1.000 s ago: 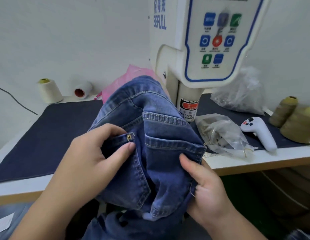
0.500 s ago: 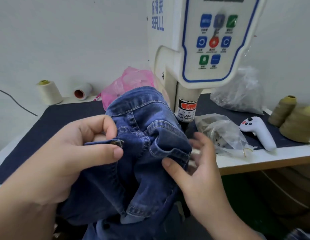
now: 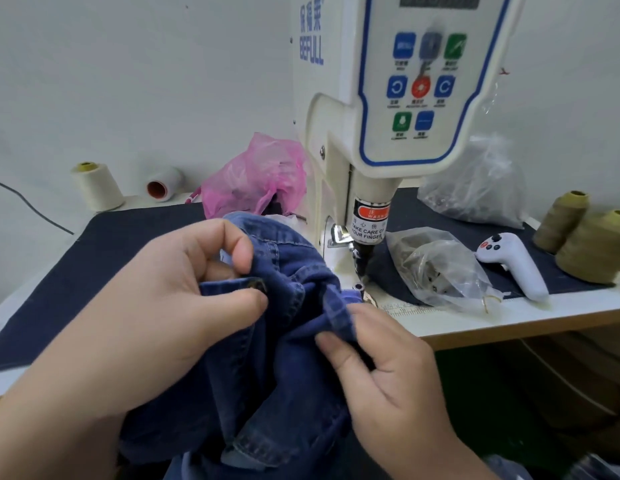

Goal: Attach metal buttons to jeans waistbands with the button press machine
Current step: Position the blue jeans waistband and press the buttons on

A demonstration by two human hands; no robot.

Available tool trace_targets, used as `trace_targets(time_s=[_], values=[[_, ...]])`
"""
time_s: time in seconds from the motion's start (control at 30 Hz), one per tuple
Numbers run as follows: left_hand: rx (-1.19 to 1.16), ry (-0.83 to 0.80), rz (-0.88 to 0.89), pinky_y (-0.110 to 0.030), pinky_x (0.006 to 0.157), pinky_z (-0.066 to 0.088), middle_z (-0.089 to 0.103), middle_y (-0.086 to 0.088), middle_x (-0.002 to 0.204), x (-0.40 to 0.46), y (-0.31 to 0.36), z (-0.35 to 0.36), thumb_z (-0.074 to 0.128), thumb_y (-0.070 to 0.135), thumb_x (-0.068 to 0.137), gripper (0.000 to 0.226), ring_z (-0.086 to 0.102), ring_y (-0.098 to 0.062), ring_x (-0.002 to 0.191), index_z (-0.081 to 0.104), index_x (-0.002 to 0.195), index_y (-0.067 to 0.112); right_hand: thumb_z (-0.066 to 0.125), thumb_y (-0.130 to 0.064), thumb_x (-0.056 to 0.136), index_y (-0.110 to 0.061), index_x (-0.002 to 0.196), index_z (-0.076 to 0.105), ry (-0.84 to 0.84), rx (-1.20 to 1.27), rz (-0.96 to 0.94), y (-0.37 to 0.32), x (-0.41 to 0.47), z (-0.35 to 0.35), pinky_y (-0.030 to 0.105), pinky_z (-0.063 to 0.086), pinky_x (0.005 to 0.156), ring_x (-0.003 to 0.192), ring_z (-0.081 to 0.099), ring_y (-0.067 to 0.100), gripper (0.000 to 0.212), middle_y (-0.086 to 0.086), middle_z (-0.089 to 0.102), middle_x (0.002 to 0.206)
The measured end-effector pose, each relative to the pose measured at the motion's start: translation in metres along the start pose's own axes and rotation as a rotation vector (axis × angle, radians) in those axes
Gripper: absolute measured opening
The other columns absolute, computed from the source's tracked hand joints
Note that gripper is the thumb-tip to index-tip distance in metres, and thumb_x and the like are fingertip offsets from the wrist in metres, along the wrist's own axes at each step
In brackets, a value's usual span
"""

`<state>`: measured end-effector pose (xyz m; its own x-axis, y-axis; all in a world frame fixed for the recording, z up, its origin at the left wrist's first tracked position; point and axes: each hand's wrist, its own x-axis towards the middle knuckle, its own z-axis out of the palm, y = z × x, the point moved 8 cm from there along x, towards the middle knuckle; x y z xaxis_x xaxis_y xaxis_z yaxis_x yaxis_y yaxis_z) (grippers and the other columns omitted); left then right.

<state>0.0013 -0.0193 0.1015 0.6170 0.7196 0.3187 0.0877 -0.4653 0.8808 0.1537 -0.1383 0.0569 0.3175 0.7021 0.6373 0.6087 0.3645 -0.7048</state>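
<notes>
Jeans (image 3: 287,358), blue denim, bunched at the table's near edge, in front of and just left of the button press machine (image 3: 388,98). Left hand (image 3: 156,306) curled round a fold of the waistband (image 3: 228,284), thumb below and index finger bent over the top, pinching the denim beside a dark metal button (image 3: 258,285) already set in the band. Right hand (image 3: 388,368) lower and to the right, thumb and curled fingers nipping another folded edge of denim, close to the machine's base. Both hands narrow, each closed on cloth, neither one spread. Cloth between the two hands slack and crumpled, not stretched flat. Small metal die (image 3: 359,287) just beyond the right hand's fingertips, below the black plunger (image 3: 362,254) and clear of the denim. Warning label on the plunger housing reading "TAKE CARE OF YOUR FINGER". Control panel (image 3: 422,84) above with blue, green and red keys.

On the dark mat (image 3: 93,258): clear plastic bag (image 3: 440,271) holding small metal parts just right of the plunger, white handheld controller (image 3: 513,265) beside it, larger clear bag (image 3: 474,185) behind. Olive thread cones (image 3: 592,240) at far right, cream cone (image 3: 97,185) and white spool (image 3: 163,185) at far left, pink bag (image 3: 256,181) left of the machine.
</notes>
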Motion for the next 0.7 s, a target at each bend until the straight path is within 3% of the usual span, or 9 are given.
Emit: trace_targets(time_s=[0.07, 0.13, 0.27, 0.37, 0.5, 0.57, 0.63, 0.7], values=[[0.078, 0.072, -0.001, -0.039, 0.056, 0.041, 0.062, -0.022, 0.063, 0.002, -0.007, -0.019, 0.074, 0.033, 0.061, 0.031, 0.048, -0.020, 0.053, 0.057, 0.086, 0.024, 0.060, -0.027, 0.098, -0.019, 0.103, 0.075, 0.129, 0.056, -0.013, -0.001, 0.000, -0.016, 0.031, 0.053, 0.072, 0.084, 0.067, 0.011, 0.018, 0.000, 0.070, 0.087], [0.141, 0.084, -0.007, -0.037, 0.048, 0.040, 0.060, -0.015, 0.059, 0.002, -0.012, -0.038, 0.075, 0.035, 0.060, 0.035, 0.047, -0.017, 0.050, 0.057, 0.087, 0.023, 0.059, -0.026, 0.099, -0.026, 0.115, 0.074, 0.192, 0.048, -0.041, -0.003, -0.001, -0.025, 0.024, 0.054, 0.080, 0.093, 0.068, 0.005, 0.022, -0.009, 0.073, 0.098], [0.174, 0.071, -0.013, -0.042, 0.053, 0.051, 0.068, -0.004, 0.061, -0.001, -0.011, -0.056, 0.084, 0.055, 0.058, 0.053, 0.059, -0.018, 0.050, 0.061, 0.092, 0.021, 0.063, -0.018, 0.091, -0.004, 0.114, 0.073, 0.312, -0.153, -0.074, 0.001, -0.001, -0.033, 0.021, 0.044, 0.102, 0.113, 0.064, 0.014, 0.028, 0.001, 0.069, 0.120], [0.131, 0.034, -0.026, -0.042, 0.055, 0.059, 0.073, -0.003, 0.070, 0.000, -0.002, -0.066, 0.087, 0.069, 0.050, 0.058, 0.070, -0.019, 0.055, 0.069, 0.087, 0.029, 0.062, -0.013, 0.092, -0.002, 0.117, 0.070, 0.345, -0.226, -0.080, 0.002, 0.001, -0.035, 0.016, 0.044, 0.092, 0.099, 0.063, 0.019, 0.028, 0.004, 0.065, 0.107], [0.229, 0.071, -0.080, -0.038, 0.053, 0.059, 0.072, -0.002, 0.065, 0.004, -0.003, -0.075, 0.081, 0.080, 0.045, 0.064, 0.070, -0.028, 0.053, 0.073, 0.081, 0.028, 0.056, -0.019, 0.095, -0.010, 0.113, 0.073, 0.249, -0.071, -0.098, 0.000, 0.008, -0.027, 0.012, 0.044, 0.080, 0.090, 0.061, 0.007, 0.026, -0.004, 0.063, 0.095], [0.466, 0.177, -0.062, -0.040, 0.050, 0.058, 0.067, 0.009, 0.058, 0.006, -0.005, -0.072, 0.072, 0.086, 0.052, 0.064, 0.065, -0.020, 0.049, 0.071, 0.087, 0.033, 0.055, -0.028, 0.096, -0.025, 0.108, 0.076, 0.118, 0.135, -0.001, 0.007, 0.014, -0.016, 0.018, 0.048, 0.077, 0.088, 0.065, 0.010, 0.025, -0.005, 0.069, 0.091], [0.658, 0.244, 0.055, -0.036, 0.057, 0.055, 0.063, 0.018, 0.067, 0.010, 0.001, -0.060, 0.068, 0.076, 0.060, 0.045, 0.059, -0.006, 0.056, 0.067, 0.090, 0.043, 0.055, -0.037, 0.093, -0.036, 0.105, 0.075, -0.019, 0.308, 0.132, 0.016, 0.014, -0.003, 0.033, 0.053, 0.077, 0.087, 0.067, 0.018, 0.024, 0.001, 0.073, 0.090], [0.780, 0.189, 0.234, -0.029, 0.072, 0.046, 0.058, 0.022, 0.088, 0.010, 0.019, -0.036, 0.061, 0.053, 0.067, 0.027, 0.056, -0.002, 0.077, 0.059, 0.093, 0.046, 0.057, -0.040, 0.090, -0.032, 0.102, 0.075, -0.127, 0.394, 0.204, 0.021, 0.012, 0.006, 0.037, 0.051, 0.073, 0.080, 0.064, 0.025, 0.023, 0.010, 0.069, 0.086]])
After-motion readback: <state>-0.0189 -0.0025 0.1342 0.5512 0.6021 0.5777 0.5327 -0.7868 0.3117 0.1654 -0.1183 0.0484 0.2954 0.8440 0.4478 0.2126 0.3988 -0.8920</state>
